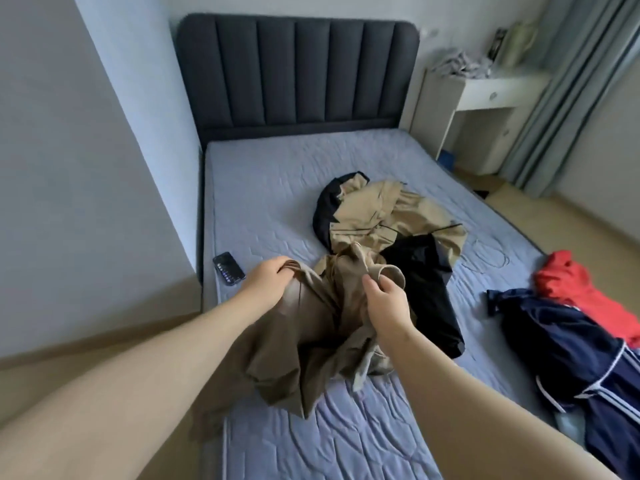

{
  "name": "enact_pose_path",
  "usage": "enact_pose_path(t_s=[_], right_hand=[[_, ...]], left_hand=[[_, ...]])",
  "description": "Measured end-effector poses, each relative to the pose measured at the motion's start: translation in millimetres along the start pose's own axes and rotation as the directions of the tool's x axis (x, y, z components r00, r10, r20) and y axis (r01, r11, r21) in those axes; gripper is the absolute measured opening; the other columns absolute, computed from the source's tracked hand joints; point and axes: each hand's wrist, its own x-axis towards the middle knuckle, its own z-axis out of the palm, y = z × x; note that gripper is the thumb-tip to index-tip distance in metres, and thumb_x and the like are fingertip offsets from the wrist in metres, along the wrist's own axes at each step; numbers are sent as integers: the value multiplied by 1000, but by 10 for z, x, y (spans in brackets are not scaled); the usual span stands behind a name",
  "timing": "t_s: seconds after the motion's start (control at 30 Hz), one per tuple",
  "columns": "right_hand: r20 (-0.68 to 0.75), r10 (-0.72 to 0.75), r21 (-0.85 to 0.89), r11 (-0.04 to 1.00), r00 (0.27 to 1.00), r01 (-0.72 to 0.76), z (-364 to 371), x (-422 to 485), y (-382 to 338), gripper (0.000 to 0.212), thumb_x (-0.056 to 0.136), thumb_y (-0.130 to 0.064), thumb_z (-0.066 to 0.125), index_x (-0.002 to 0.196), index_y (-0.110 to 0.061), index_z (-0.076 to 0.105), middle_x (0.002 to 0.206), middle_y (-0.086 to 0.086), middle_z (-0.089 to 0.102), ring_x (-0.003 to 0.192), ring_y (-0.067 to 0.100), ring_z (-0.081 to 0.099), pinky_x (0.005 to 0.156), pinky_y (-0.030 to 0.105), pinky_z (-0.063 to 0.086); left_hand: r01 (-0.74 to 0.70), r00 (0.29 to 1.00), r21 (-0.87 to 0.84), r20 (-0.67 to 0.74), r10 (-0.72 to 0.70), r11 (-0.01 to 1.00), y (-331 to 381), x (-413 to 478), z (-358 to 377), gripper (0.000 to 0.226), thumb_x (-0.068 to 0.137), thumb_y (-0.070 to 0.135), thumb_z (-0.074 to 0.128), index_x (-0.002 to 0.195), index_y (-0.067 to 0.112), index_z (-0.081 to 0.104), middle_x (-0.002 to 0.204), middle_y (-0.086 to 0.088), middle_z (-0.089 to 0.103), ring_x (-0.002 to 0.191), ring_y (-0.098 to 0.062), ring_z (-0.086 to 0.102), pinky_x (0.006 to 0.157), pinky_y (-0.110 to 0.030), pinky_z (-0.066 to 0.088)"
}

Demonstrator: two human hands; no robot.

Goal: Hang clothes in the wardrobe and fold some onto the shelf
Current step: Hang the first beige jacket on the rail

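A crumpled brown garment (311,341) hangs above the near part of the bed. My left hand (268,278) grips its upper edge on the left. My right hand (386,306) pinches a rolled hem or cuff of the same garment on the right. Just behind it on the mattress lies a beige-and-black jacket (388,216), spread out and rumpled. At the bed's right edge lie a navy garment with white stripes (568,351) and a red garment (581,292). No wardrobe or shelf is in view.
A black phone (228,268) lies near the bed's left edge. The blue quilted mattress (277,174) runs to a dark padded headboard (298,74). A white desk (485,98) with clutter stands at back right by grey curtains (571,98). A wall (86,168) bounds the left.
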Motion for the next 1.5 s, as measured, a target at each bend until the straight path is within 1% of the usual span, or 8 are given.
enact_pose_path(t_s=[0.37, 0.53, 0.73, 0.83, 0.97, 1.1, 1.33, 1.5], right_hand=[[-21, -307, 206, 930, 952, 304, -273, -186, -2112, 17, 94, -23, 50, 97, -18, 66, 79, 1, 62, 72, 15, 59, 72, 29, 49], [14, -483, 200, 859, 875, 471, -364, -465, -2917, 21, 93, -24, 51, 78, -27, 65, 65, 0, 59, 56, 12, 53, 57, 24, 46], [191, -648, 177, 762, 737, 623, -263, -806, -3472, 21, 92, -22, 57, 74, -28, 66, 72, -9, 67, 64, 5, 63, 57, 16, 50], [339, -616, 143, 781, 711, 608, -217, -878, -3438, 21, 91, -21, 59, 74, -28, 68, 72, -4, 69, 62, 7, 65, 57, 18, 55], [403, -563, 63, 804, 721, 592, -165, -858, -3282, 18, 90, -22, 60, 77, -32, 68, 76, -5, 69, 62, 5, 64, 57, 18, 54], [361, -534, 17, 823, 764, 567, -204, -768, -3187, 9, 87, -22, 64, 94, -24, 70, 80, -3, 68, 65, 7, 63, 55, 15, 54], [381, -499, 66, 855, 779, 515, -140, -689, -3102, 26, 78, -43, 70, 88, -20, 70, 82, -2, 75, 73, 11, 70, 66, 22, 57], [541, -447, 44, 861, 712, 507, 117, -705, -3078, 36, 72, -15, 78, 104, -22, 63, 95, -1, 72, 86, 15, 69, 73, 28, 57]], left_hand=[[-351, 921, -70, -204, 331, 934, 1878, 211, -1647, 23, 94, 20, 44, 84, 17, 64, 89, -3, 61, 90, -22, 53, 77, -31, 41], [-439, 893, -35, -125, 432, 898, 2125, 84, -2127, 19, 88, 12, 53, 87, 30, 60, 91, 4, 60, 95, -17, 55, 81, -29, 46], [-557, 814, -111, 124, 568, 823, 2253, -90, -2277, 55, 84, 13, 66, 132, 25, 42, 118, 3, 50, 106, -13, 52, 90, -28, 48], [-552, 807, -112, 179, 563, 826, 2190, -147, -2261, 19, 88, 16, 61, 106, 20, 60, 101, 4, 62, 94, -8, 58, 75, -16, 49], [-446, 895, -90, -67, 441, 891, 2099, -92, -2324, 16, 93, 19, 48, 85, 24, 61, 89, 3, 62, 84, -12, 58, 65, -19, 45], [-417, 850, -30, -366, 379, 908, 2130, 43, -2480, 23, 89, 6, 41, 88, 22, 58, 98, -1, 59, 90, -17, 53, 71, -24, 39], [-519, 739, -93, -548, 392, 850, 2463, 89, -2646, 25, 89, 5, 40, 90, 22, 59, 91, 4, 57, 68, -12, 48, 52, -19, 34], [-653, 740, -305, -448, 501, 693, 2775, -30, -2616, 30, 89, 0, 43, 83, 21, 63, 82, 8, 61, 76, -7, 56, 54, -5, 43]])
